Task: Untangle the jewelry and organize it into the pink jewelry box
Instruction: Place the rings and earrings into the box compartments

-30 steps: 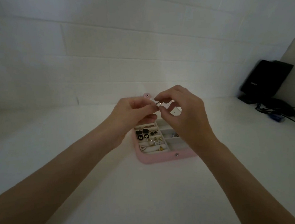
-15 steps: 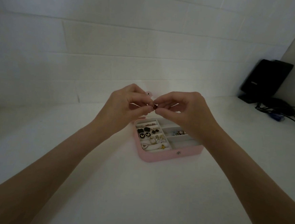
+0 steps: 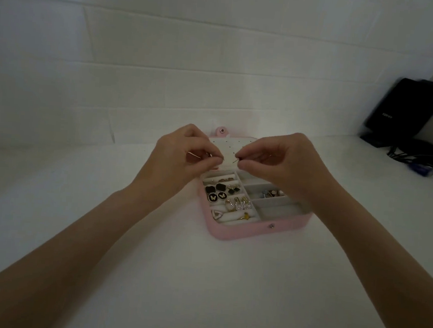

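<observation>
Fingertips (image 3: pixel 219 161) of the left hand (image 3: pixel 184 158) are pinched on a thin earring wire (image 3: pixel 198 155); a second small piece (image 3: pixel 236 160) is pinched by the right hand (image 3: pixel 280 163). Both pieces are held above the pink jewelry box (image 3: pixel 251 230), toward its 12 o'clock edge. Light, easily bent wire is judged best gripped near the hook.

I am looking at what seems a room in a home, dimly lit. A plain white tabletop (image 3: pixel 149 275) is running up against a white wall (image 3: pixel 167 56) of wide painted blocks. In the far right corner a black device (image 3: pixel 406 106) is standing upright (its lettering is too blurred to read), with dark cables (image 3: pixel 423 159) lying tangled beside it.
</observation>
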